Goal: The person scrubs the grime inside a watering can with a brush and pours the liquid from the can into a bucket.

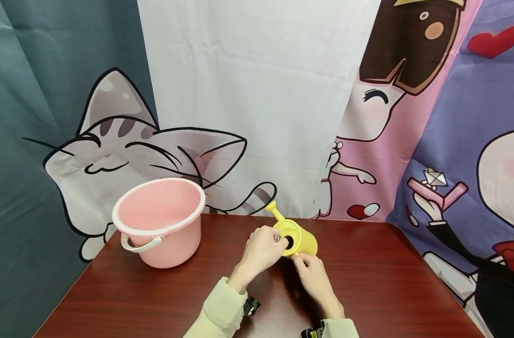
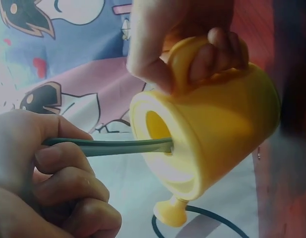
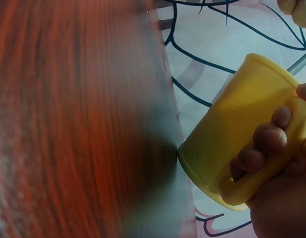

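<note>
A yellow toy watering can is held tilted over the table, its round opening turned toward my left hand. My right hand grips the can by its loop handle, fingers curled through the loop in the right wrist view. My left hand holds a slim grey-green handle between thumb and curled fingers. The far end of that handle goes into the can's opening, so what kind of tool it is stays hidden. The can's spout points away, toward the backdrop.
A pink bucket with a white carrying handle stands at the left on the dark red-brown wooden table. Behind the table's back edge hangs a printed cloth with cartoon figures.
</note>
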The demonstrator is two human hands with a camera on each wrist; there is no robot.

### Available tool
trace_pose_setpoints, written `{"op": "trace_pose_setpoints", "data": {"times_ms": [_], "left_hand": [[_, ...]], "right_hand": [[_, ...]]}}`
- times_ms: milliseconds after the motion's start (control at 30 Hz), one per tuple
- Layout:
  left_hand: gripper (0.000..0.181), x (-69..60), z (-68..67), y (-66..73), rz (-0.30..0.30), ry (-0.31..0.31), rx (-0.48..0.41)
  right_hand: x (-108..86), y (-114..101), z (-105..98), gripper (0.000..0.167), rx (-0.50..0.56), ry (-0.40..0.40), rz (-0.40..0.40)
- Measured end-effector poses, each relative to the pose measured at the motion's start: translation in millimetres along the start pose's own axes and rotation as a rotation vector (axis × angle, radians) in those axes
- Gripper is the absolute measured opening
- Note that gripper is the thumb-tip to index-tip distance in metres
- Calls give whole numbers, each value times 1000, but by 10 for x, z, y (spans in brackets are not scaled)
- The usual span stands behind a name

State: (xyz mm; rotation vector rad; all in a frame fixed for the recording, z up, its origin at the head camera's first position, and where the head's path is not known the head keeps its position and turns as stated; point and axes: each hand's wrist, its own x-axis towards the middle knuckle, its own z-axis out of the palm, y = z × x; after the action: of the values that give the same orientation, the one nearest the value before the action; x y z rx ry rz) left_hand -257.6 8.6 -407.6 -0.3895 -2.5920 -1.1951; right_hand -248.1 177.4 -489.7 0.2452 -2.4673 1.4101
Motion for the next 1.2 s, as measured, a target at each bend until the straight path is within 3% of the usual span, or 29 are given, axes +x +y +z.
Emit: {"op": "trace_pose_setpoints", "data": {"times_ms": [533,900,1200], "left_hand": [[38,-2,-44,-16,65,-25,31],[35,20,-8,-136,234,-68,199],[37,26,-28,-170,291,-111,266]], "right_hand": [[-1,0,-1,43,20,6,-9],[1,-9,-20,44,35,2,12],[-3,0,-9,44,36,-4,13]]}}
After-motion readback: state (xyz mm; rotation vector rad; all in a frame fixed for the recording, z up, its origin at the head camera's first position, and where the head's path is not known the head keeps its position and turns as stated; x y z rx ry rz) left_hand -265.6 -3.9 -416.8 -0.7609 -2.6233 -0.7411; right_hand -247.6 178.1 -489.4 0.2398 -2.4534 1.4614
